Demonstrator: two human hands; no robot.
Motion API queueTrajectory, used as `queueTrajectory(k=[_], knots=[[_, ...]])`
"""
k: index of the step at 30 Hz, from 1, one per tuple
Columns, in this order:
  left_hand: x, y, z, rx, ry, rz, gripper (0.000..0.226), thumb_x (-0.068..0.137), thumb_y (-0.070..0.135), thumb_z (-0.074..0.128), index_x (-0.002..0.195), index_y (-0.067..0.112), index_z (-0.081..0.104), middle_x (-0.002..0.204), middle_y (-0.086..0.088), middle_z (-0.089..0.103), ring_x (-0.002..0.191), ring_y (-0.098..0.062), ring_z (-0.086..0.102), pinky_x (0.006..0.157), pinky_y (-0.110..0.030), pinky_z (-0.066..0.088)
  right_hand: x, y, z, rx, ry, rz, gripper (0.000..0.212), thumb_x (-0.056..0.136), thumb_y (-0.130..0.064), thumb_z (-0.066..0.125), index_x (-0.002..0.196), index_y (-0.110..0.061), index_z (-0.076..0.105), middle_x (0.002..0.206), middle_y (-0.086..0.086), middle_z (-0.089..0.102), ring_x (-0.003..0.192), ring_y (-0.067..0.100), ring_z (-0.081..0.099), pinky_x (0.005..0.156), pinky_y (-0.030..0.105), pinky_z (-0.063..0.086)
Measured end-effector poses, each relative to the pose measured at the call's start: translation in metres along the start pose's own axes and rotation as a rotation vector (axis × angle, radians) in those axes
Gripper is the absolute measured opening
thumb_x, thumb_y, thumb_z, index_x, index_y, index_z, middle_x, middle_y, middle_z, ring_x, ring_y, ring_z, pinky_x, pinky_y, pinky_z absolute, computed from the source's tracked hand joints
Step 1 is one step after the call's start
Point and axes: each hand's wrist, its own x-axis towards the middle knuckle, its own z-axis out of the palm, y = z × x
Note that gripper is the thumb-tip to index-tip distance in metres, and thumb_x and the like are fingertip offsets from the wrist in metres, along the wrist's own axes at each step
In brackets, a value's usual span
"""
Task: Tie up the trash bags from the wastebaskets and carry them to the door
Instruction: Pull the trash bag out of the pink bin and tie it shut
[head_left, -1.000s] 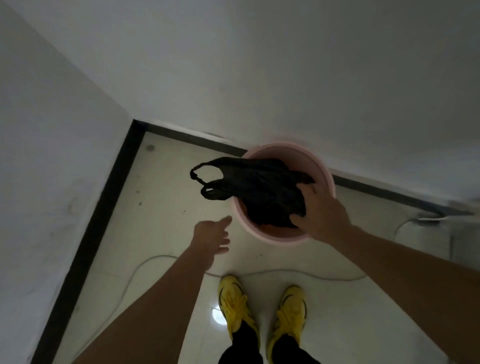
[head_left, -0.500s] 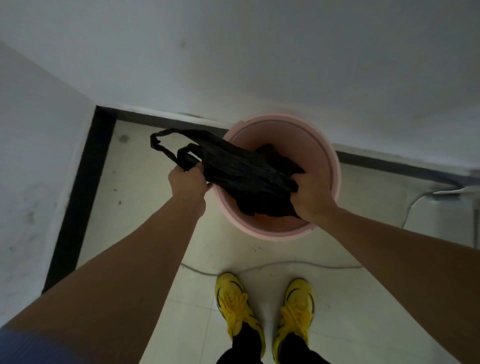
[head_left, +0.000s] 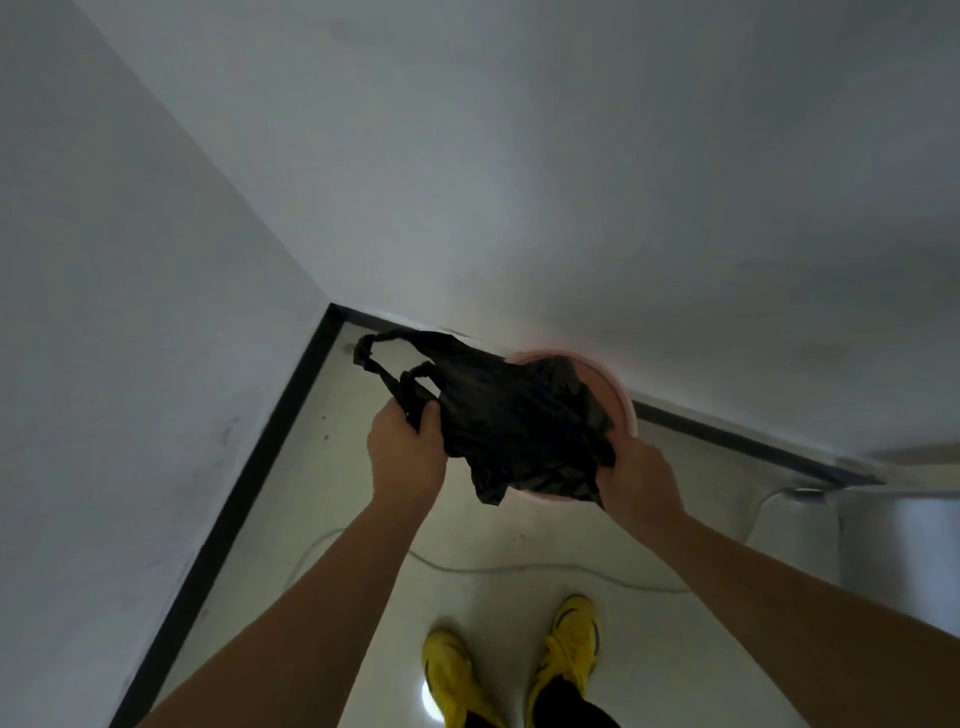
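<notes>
walls (head_left: 519, 182) crowd wastebasket (head_left: 626, 402); floor (head_left: 322, 467) leftward open

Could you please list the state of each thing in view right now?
Trash bag: black, untied, held over the wastebasket, handles loose.
Wastebasket: pink, upright on the floor against the wall.
Left hand: shut on the bag's handle end.
Right hand: shut on the bag's other end.
Cable: slack on the floor.

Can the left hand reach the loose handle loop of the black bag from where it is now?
Probably yes. The left hand already grips the black bag at the base of its handles, and the loose handle loop sticks out just beyond it over bare floor, with nothing between. It would have to shift its grip, while the right hand holds the bag.
</notes>
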Motion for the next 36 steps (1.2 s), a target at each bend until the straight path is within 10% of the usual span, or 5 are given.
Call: queueTrajectory(k=[9,15,24,36], knots=[[-0.103,-0.053,-0.111,0.133,0.020,0.063,0.019,0.096,0.020,0.050,0.091,0.004,0.059,0.080,-0.013,0.067,0.069,-0.029,0.068,0.063,-0.051,0.058,-0.141,-0.032,0.044,0.073,-0.019,-0.048,0.012,0.087,0.001,0.050,0.085,-0.010,0.055,0.069,0.004,0.051,0.065,0.024,0.045,0.045,0.024,0.020],[-0.168,-0.141,-0.168,0.004,-0.037,0.058,0.023,0.097,0.017,0.049,0.101,-0.003,0.061,0.092,-0.018,0.068,0.075,-0.027,0.070,0.048,-0.021,0.057,-0.229,-0.028,0.120,0.106,0.057,-0.026,0.016,0.081,0.005,0.048,0.090,-0.005,0.058,0.079,0.014,0.060,0.072,0.033,0.055,0.055,0.033,0.031],[-0.218,-0.267,-0.215,0.085,0.019,0.098,0.025,0.096,0.020,0.050,0.094,-0.002,0.060,0.085,-0.018,0.070,0.064,-0.031,0.070,0.063,-0.048,0.060,-0.313,-0.017,0.229,0.168,0.008,0.012,0.014,0.084,0.007,0.044,0.080,0.001,0.057,0.078,0.010,0.056,0.074,0.026,0.051,0.060,0.030,0.029],[-0.209,-0.472,-0.104,-0.129,-0.025,-0.118,0.021,0.091,0.020,0.060,0.091,-0.001,0.063,0.084,-0.018,0.070,0.077,-0.033,0.071,0.070,-0.048,0.061,-0.279,0.137,0.446,0.056,-0.275,0.081,0.021,0.091,-0.009,0.053,0.094,0.006,0.068,0.078,0.012,0.057,0.074,0.026,0.056,0.061,0.025,0.035]])
